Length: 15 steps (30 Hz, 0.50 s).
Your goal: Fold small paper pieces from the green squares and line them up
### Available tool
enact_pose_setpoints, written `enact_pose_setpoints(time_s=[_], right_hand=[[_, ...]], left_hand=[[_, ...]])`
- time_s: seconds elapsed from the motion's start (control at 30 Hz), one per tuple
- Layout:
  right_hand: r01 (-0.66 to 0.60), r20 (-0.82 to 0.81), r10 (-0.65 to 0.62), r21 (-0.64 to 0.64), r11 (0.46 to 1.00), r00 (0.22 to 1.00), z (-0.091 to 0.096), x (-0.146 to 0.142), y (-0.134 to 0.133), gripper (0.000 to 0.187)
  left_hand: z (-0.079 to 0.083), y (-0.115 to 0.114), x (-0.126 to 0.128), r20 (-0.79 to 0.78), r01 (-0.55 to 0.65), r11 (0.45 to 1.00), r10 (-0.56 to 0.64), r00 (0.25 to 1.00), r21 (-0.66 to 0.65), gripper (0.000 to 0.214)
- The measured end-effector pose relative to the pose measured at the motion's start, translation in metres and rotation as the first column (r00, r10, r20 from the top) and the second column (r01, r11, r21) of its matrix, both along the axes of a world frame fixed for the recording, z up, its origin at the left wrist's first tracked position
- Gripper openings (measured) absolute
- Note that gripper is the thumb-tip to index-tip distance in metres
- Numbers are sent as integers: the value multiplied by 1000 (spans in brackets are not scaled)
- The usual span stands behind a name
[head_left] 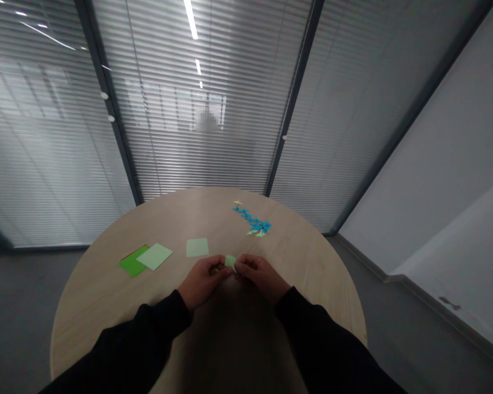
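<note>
Between my two hands is a small piece of light green folded paper. My left hand pinches its left side, fingers closed. My right hand grips its right side with thumb and fingers together. The fingers cover part of the paper, so its full shape is hidden. Just beyond my left hand lies a flat pale green paper square. Farther off, past my right hand, several small blue folded paper pieces form a slanting cluster, with light green folded pieces at its near end.
On the left of the round wooden table, another pale green sheet overlaps a stack of brighter green paper. A small yellow folded piece sits near the far edge. Glass panels with blinds stand behind the table.
</note>
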State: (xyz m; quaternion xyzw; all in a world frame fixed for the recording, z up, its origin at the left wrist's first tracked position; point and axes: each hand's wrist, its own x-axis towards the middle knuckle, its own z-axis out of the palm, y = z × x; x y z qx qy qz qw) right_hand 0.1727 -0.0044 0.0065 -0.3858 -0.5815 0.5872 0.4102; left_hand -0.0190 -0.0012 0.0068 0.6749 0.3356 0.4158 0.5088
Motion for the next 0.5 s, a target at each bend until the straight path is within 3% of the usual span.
enact_pose_setpoints(time_s=[0.13,0.27,0.4,0.5], right_hand=[[111,41,-119,156,981,992,-3,-2,3,39],[214,106,-272,377,901,956,0,-3,1,24],[140,180,-320,631,763,930,5,-3,-2,7],[81,205,-294,679,730,934,3,-2,0,16]], left_hand=[[-3,0,0,-20,-44,999,43,999,-18,28],[-1,0,0,-105,-106,994,106,989,5,29],[-1,1,-1,-154,-152,987,159,975,56,31],[-3,2,-2,-204,-182,976,203,958,119,31]])
